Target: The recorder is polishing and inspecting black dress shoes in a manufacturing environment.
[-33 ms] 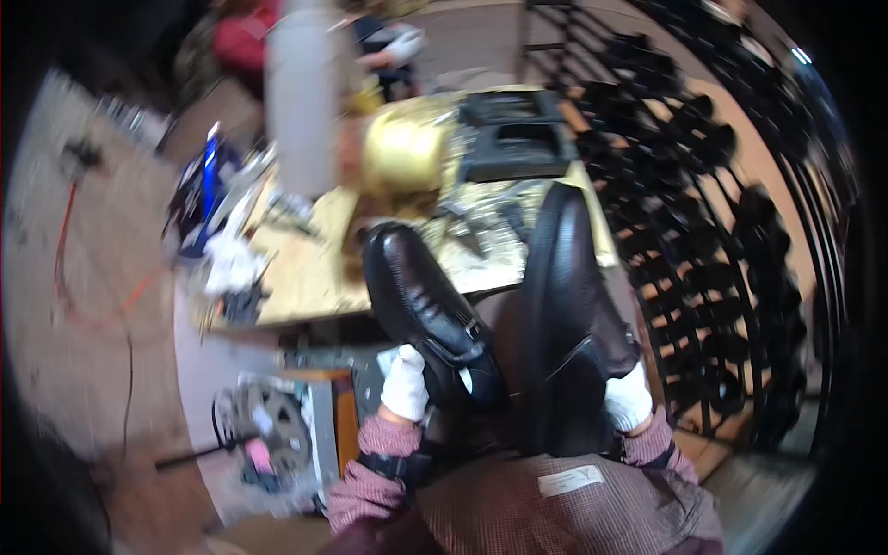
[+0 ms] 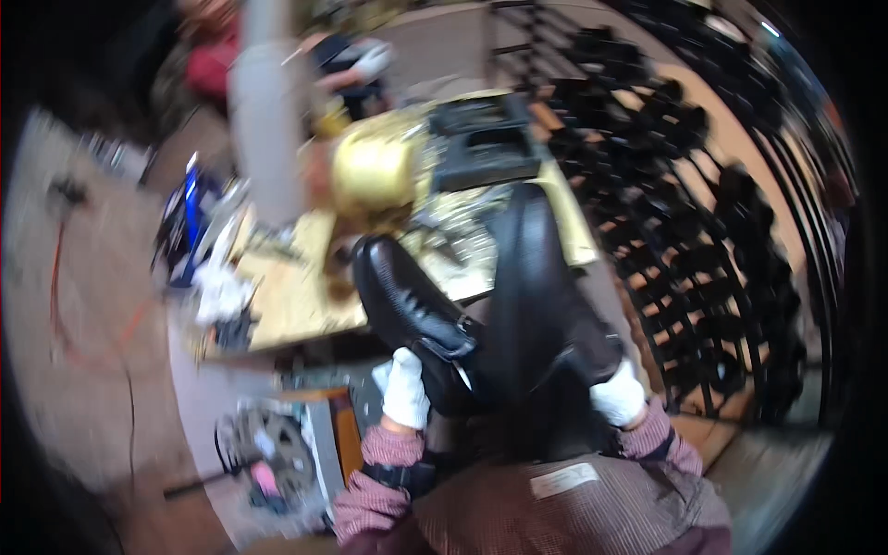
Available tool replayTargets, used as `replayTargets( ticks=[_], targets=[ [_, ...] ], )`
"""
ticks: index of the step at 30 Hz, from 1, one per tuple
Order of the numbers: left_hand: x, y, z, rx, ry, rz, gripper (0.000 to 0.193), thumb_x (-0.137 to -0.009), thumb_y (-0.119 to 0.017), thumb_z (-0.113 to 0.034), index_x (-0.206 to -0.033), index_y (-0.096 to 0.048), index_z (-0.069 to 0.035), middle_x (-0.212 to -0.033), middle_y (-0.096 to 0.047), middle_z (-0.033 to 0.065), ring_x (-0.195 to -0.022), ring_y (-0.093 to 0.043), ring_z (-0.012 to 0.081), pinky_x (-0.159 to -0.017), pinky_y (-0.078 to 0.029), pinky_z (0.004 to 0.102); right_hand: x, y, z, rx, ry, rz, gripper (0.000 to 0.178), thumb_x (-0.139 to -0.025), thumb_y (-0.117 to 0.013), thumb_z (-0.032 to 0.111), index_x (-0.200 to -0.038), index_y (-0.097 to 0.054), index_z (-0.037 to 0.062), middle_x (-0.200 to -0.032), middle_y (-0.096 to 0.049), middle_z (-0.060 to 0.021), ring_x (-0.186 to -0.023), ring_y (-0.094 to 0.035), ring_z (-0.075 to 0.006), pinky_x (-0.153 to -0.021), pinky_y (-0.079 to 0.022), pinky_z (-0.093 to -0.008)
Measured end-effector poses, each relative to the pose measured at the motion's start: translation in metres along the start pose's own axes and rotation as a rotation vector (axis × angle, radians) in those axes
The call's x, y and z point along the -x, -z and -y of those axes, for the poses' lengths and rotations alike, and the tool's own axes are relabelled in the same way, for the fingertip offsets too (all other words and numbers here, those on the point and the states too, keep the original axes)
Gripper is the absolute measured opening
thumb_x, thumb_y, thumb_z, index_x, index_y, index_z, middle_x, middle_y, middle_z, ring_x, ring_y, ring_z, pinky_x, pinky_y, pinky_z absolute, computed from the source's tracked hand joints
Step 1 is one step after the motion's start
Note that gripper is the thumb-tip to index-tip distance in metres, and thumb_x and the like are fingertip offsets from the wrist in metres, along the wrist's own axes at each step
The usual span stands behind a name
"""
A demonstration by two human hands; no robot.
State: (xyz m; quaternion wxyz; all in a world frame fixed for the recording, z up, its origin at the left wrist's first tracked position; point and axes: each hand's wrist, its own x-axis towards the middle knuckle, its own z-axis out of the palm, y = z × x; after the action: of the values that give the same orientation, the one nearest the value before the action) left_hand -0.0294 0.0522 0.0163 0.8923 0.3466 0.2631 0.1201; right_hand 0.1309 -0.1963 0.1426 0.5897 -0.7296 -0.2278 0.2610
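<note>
Two black leather shoes are held up in front of me with their toes pointing away. My left hand (image 2: 405, 393), in a white glove, is closed on the heel end of the left shoe (image 2: 407, 301), whose strap and small buckle show. The right shoe (image 2: 527, 277) is tilted on its side and appears larger and nearer. My right hand (image 2: 618, 396), also gloved in white, is closed at its heel; most of those fingers are hidden behind the shoe. Both shoes are above the near edge of the wooden worktable (image 2: 277, 319).
On the table stand a yellow roll (image 2: 375, 174), a dark open-topped tray (image 2: 486, 153) and a blurred pale post (image 2: 268, 129). White cloth (image 2: 222, 291) lies at its left corner. A black rack (image 2: 684, 268) full of dark shoes is on the right. Another person's gloved hand (image 2: 373, 61) shows beyond.
The view has shifted slightly, so the table and rack sit further left. Both shoes stay in my hands, the right shoe a little further left and blurred.
</note>
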Motion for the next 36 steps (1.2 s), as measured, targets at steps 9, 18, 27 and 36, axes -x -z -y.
replayTargets(
  ticks=[9,18,27,36],
  targets=[
    [0.000,-0.093,0.013,-0.142,0.131,0.340,0.086,-0.100,-0.050,-0.066,-0.161,-0.029,-0.009,-0.152,-0.051,0.0173,-0.133,-0.055,0.0322,-0.115,-0.044,0.0458,-0.001,-0.008,-0.016,0.412,0.287,0.210,0.031,-0.093,-0.065,0.035,-0.114,-0.070,0.0123,-0.102,-0.072,-0.0167,-0.095,-0.071,-0.0373,-0.085,-0.057,-0.0438],
    [-0.008,-0.107,0.002,-0.283,0.055,0.471,0.094,-0.100,-0.042,-0.073,-0.167,-0.017,-0.012,-0.154,-0.047,0.0231,-0.132,-0.056,0.0368,-0.113,-0.043,0.0498,0.055,0.125,0.038,0.415,0.427,-0.519,0.033,-0.094,-0.069,0.023,-0.119,-0.070,0.0025,-0.105,-0.073,-0.0221,-0.098,-0.072,-0.0362,-0.089,-0.056,-0.0407],
    [0.038,-0.111,-0.027,-0.269,0.118,0.293,0.082,-0.106,-0.042,-0.061,-0.167,-0.017,-0.012,-0.161,-0.035,0.0285,-0.140,-0.046,0.0413,-0.120,-0.037,0.0539,0.073,0.370,0.190,1.269,-0.195,-1.041,0.040,-0.086,-0.061,0.026,-0.113,-0.071,-0.0015,-0.101,-0.074,-0.0251,-0.093,-0.071,-0.0395,-0.084,-0.056,-0.0454],
    [0.042,-0.110,-0.033,-0.319,0.060,0.291,0.089,-0.102,-0.045,-0.068,-0.168,-0.017,-0.015,-0.163,-0.034,0.0274,-0.143,-0.043,0.0426,-0.122,-0.033,0.0553,0.048,0.428,0.183,1.686,-0.387,-1.284,0.030,-0.095,-0.056,0.022,-0.107,-0.080,0.0088,-0.109,-0.076,-0.0196,-0.101,-0.074,-0.0352,-0.088,-0.058,-0.0422]
  ],
)
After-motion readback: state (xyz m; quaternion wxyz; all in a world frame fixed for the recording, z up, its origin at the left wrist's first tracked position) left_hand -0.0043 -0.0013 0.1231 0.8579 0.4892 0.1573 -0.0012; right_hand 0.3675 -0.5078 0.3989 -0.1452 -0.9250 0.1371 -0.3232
